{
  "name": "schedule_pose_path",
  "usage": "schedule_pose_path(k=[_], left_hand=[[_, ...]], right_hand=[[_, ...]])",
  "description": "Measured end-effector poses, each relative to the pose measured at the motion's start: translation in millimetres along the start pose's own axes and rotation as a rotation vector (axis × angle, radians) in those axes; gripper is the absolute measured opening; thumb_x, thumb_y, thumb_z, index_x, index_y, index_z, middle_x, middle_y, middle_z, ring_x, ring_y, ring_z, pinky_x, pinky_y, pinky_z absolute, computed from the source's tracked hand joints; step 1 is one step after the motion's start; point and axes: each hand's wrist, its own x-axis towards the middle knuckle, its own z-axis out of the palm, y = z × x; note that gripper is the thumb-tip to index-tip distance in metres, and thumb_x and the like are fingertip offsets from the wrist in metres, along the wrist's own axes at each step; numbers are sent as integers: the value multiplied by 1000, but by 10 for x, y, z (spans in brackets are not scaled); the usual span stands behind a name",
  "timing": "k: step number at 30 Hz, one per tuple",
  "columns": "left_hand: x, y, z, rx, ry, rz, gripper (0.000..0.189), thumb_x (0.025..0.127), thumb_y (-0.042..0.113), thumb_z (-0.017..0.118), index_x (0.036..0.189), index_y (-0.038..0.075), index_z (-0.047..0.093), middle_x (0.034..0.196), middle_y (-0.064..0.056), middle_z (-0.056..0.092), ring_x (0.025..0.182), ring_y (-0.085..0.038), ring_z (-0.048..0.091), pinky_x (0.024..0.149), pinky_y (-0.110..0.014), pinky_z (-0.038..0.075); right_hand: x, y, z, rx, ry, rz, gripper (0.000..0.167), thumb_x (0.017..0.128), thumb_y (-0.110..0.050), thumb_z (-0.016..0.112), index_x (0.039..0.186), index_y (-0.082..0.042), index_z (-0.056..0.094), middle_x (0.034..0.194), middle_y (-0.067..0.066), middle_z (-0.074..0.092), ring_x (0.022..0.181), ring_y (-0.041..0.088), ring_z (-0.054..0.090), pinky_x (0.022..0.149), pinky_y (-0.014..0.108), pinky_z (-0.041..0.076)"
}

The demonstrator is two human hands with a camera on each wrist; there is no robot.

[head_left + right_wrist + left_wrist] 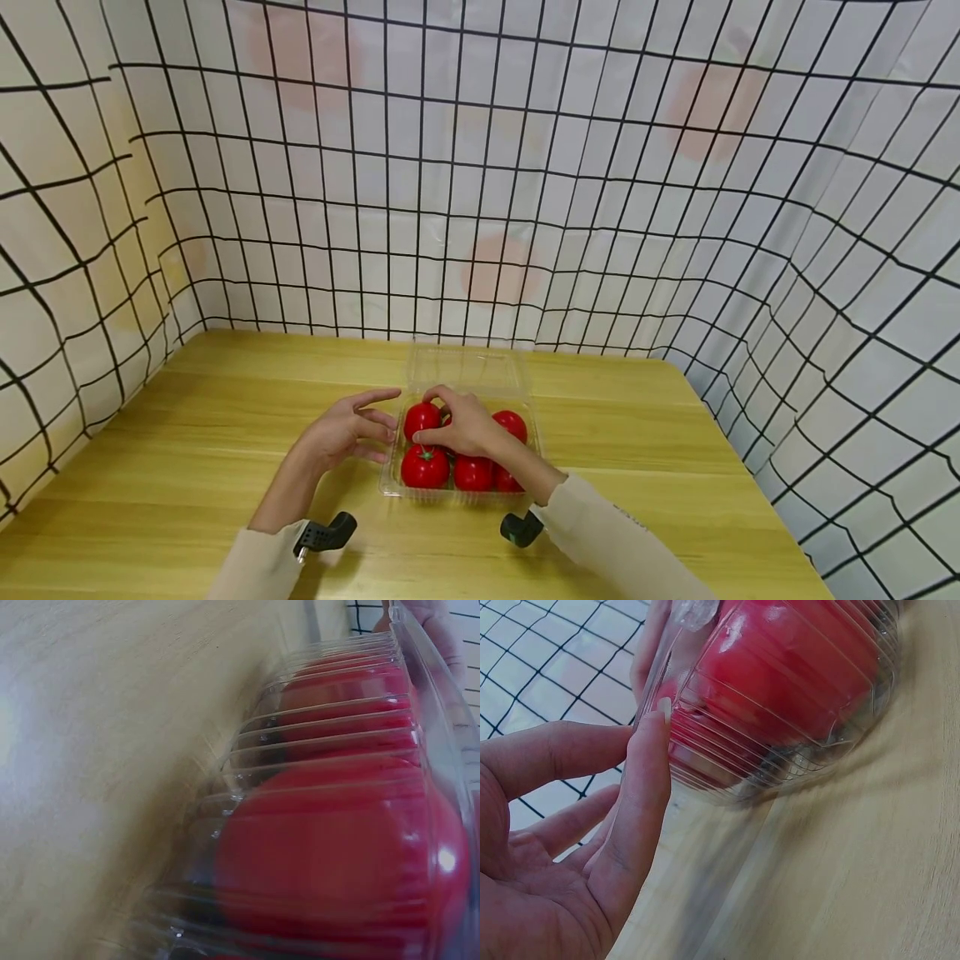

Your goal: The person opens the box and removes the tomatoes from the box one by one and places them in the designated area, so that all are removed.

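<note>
A clear plastic clamshell box [390, 483] holds several red tomatoes [425, 467] in its tray. My right hand [468, 423] reaches over the box and grips the far-left tomato [422, 418] between thumb and fingers. The right wrist view shows tomatoes [337, 855] through the ribbed box wall, with that hand's grip out of sight. At the box's left side, my left hand [348, 429] has its fingers loosely extended. In the left wrist view, a fingertip of the left hand [577, 825] appears to touch the box wall beside a tomato [787, 667].
The box's transparent lid [468, 367] lies folded back towards the far edge. Everything rests on a yellow wood-grain table [637, 467]. Black wire grid [480, 175] backed by white sheeting encloses the back and both sides.
</note>
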Motion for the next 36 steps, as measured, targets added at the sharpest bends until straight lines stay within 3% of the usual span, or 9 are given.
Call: schedule_pose_path(k=[14,20,36], left_hand=[[-10,11,8,10,1,1,74,89,-4,63,157,3,34,104,-11,65,84,-19,68,72,-40,65],[-13,15,7,9,-8,1,75,89,-4,63,157,2,33,105,-13,66,84,-19,68,72,-40,65],[-20,35,13,0,-12,-4,75,89,-3,64,157,3,33,107,-15,65,84,-20,68,72,-39,65]], right_hand=[[41,22,-4,159,19,33,56,81,-36,85,129,-20,61,111,8,70,95,20,65,82,43,59],[36,3,-24,225,58,55,53,79,-35,86,125,-21,63,110,9,72,97,21,68,84,46,59],[-75,-106,-220,244,128,50,52,82,-36,83,127,-20,62,115,13,72,100,27,69,85,51,61]])
